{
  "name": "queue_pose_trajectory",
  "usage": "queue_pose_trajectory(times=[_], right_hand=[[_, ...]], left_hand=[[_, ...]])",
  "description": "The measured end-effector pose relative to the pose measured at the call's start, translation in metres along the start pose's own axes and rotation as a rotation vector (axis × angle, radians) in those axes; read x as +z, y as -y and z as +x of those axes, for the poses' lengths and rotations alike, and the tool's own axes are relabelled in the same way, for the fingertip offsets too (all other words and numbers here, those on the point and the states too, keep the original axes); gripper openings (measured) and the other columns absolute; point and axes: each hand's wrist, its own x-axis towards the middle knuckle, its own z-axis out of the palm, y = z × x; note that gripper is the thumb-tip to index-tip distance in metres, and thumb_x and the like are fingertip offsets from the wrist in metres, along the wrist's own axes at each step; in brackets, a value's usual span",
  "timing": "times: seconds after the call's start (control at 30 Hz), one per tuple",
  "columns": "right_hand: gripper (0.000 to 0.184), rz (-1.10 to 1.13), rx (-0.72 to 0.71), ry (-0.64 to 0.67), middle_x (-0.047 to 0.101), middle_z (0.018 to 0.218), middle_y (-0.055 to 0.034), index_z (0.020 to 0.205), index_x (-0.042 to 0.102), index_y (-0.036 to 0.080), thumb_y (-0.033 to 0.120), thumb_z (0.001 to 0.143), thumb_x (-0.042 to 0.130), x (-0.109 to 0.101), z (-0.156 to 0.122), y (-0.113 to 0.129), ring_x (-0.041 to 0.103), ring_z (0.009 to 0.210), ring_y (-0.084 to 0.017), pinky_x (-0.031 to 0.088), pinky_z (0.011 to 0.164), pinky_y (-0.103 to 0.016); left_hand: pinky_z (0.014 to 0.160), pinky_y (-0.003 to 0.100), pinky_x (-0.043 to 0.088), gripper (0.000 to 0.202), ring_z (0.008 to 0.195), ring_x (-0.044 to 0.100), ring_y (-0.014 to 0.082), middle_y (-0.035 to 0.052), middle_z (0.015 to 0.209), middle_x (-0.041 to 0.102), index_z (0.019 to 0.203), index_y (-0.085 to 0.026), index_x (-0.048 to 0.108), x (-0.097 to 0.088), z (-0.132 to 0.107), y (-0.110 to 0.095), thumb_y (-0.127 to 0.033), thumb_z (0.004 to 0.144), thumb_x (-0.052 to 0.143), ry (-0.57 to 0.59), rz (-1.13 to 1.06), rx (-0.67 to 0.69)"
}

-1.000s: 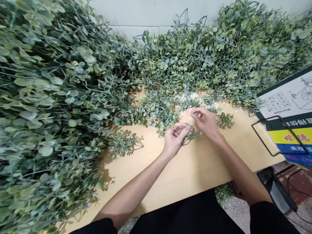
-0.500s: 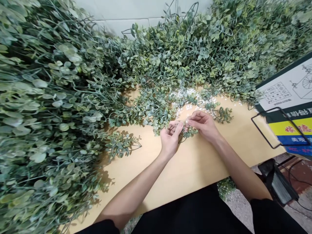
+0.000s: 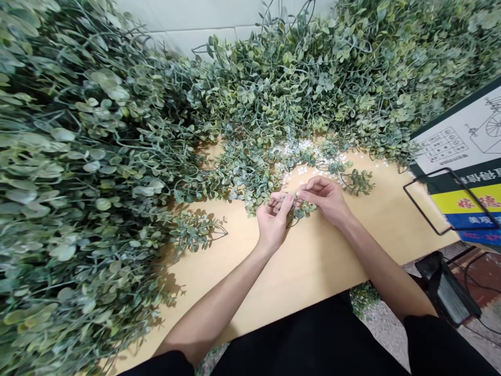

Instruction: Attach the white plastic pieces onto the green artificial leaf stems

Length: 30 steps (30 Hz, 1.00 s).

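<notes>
Over the middle of the table, a leafy artificial sprig (image 3: 304, 210) is held between my two hands. My left hand (image 3: 273, 222) is closed on it, thumb pressed against curled fingers. The thumb and forefinger of my right hand (image 3: 326, 199) pinch a tiny white piece right beside the stem; its exact shape is too small to make out. Just beyond my fingers lie many loose white pieces (image 3: 302, 170), scattered among the leaves. A separate sprig (image 3: 195, 231) rests on the table to the left, and another sprig (image 3: 359, 183) lies right of my right hand.
Artificial greenery (image 3: 78, 183) is heaped high on the left, and more greenery (image 3: 297, 89) lines the back by the pale wall (image 3: 188, 39). At right stands a printed box (image 3: 469, 201) with a black wire handle (image 3: 426, 214). The wooden table (image 3: 297, 277) ends near my body.
Both hands stay almost in place around the sprig. My right fingertips have shifted very slightly left towards the left hand; the view has moved a little.
</notes>
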Motion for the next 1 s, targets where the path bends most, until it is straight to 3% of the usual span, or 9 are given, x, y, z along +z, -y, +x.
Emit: queue_pose_trajectory(times=[0.57, 1.0], right_hand=[[0.033, -0.036, -0.024, 0.0, 0.08, 0.09, -0.0007, 0.083, 0.065, 0.022, 0.034, 0.073, 0.094, 0.002, -0.001, 0.004, 0.073, 0.075, -0.014, 0.063, 0.079, -0.031], [0.025, -0.135, -0.128, 0.005, 0.08, 0.091, -0.0019, 0.079, 0.069, 0.023, 0.036, 0.079, 0.09, 0.009, -0.006, 0.013, 0.074, 0.069, -0.017, 0.066, 0.073, -0.036]], left_hand=[[0.075, 0.027, 0.059, 0.028, 0.071, 0.07, 0.0135, 0.0021, 0.08, 0.074, 0.089, -0.018, 0.073, 0.0, 0.0, -0.001, -0.043, 0.084, 0.084, 0.004, 0.018, 0.003], [0.076, 0.026, 0.058, 0.027, 0.073, 0.071, 0.0132, 0.0026, 0.082, 0.075, 0.092, -0.017, 0.073, 0.0, 0.001, -0.002, -0.041, 0.086, 0.083, 0.034, 0.044, 0.007]])
